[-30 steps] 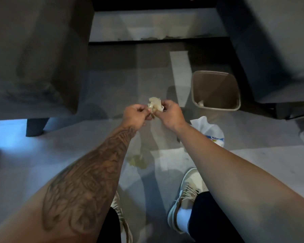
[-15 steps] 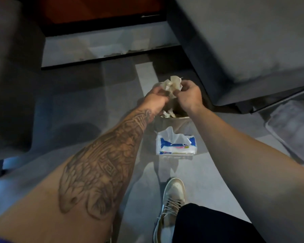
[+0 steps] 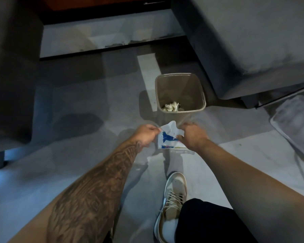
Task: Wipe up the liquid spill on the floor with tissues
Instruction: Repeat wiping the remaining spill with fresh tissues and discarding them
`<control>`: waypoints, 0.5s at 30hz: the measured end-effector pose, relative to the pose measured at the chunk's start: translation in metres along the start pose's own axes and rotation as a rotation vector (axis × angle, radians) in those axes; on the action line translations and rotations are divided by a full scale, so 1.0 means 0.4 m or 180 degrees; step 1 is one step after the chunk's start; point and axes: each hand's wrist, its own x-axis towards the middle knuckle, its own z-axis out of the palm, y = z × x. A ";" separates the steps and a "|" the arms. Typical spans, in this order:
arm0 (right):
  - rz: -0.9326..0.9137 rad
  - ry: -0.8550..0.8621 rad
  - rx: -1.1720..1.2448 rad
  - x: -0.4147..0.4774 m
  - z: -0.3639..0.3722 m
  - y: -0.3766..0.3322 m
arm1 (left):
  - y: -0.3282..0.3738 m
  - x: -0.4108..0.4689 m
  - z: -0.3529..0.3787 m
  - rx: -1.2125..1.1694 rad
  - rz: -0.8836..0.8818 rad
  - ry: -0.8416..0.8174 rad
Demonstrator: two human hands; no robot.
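Note:
A white and blue tissue pack [image 3: 168, 142] lies on the grey floor, just in front of a beige bin [image 3: 198, 88]. A clean white tissue [image 3: 171, 128] sticks up out of the pack. My left hand [image 3: 146, 135] pinches the left edge of that tissue. My right hand [image 3: 191, 135] rests on the right side of the pack and grips it. Crumpled used tissues [image 3: 172, 106] lie at the bottom of the bin. No spill shows on the floor in this view.
A dark sofa [image 3: 244, 41] stands at the right, another dark seat [image 3: 11, 67] at the left. A clear plastic tray [image 3: 295, 121] lies on the floor at the right. My shoe [image 3: 172, 199] and dark trouser leg are near the bottom.
The crumpled tissue that both hands held over the bin now lies inside it. Both hands have dropped down to the tissue pack. The view has shifted towards the bin.

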 end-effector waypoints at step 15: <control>-0.1195 0.1268 0.1546 -0.074 -0.131 -0.159 | 0.068 -0.031 -0.022 -0.1555 -0.0170 -0.0743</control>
